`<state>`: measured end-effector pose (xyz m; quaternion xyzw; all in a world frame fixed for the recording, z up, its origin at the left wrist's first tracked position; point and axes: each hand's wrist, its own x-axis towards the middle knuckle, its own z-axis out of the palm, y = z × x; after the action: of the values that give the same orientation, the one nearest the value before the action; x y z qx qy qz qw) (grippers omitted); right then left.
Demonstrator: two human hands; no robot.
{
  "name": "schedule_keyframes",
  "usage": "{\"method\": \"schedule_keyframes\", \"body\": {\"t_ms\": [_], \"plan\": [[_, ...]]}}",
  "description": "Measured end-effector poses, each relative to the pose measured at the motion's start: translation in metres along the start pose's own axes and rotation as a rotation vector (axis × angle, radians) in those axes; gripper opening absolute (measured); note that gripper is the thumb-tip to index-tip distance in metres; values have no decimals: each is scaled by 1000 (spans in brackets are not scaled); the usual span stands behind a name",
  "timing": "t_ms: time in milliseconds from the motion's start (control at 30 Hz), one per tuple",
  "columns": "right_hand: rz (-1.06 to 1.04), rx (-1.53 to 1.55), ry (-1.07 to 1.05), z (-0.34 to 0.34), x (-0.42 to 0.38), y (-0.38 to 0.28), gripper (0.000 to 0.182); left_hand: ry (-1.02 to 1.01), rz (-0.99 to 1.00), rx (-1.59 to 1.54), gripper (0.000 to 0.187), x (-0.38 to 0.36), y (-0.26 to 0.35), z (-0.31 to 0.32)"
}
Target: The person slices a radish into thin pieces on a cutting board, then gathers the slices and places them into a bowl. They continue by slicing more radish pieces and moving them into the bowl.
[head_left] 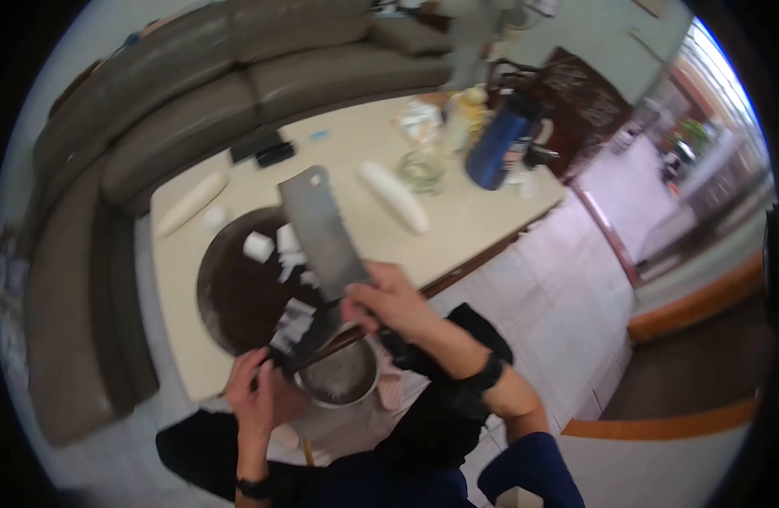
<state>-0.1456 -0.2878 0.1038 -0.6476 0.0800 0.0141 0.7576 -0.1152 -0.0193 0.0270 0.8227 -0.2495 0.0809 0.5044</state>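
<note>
My right hand (389,305) is wrapped round the handle of a cleaver (320,229), its broad grey blade raised over the round dark cutting board (245,292). My left hand (258,389) is at the board's near edge, fingers curled in beside a dark flat piece; what they grip I cannot tell. White radish slices (293,326) lie in a cluster just beyond those fingertips. Farther back on the board are a white radish chunk (258,246) and more cut pieces (289,245), partly hidden by the blade. Below the board's near edge stands a metal pot (374,372) with pale contents.
On the cream table (330,152) lie a peeled white radish (393,196) and another long white radish (192,203). A glass jar (421,171), a blue flask (501,144) and a bottle (464,118) stand at the right. A brown sofa (178,110) runs behind.
</note>
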Motion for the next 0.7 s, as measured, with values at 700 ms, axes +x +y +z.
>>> {"method": "schedule_keyframes", "body": {"t_ms": [700], "plan": [[-306,-1163,-153,-1,-23,39,43,-373,427,282,40,56,-14,50]]}}
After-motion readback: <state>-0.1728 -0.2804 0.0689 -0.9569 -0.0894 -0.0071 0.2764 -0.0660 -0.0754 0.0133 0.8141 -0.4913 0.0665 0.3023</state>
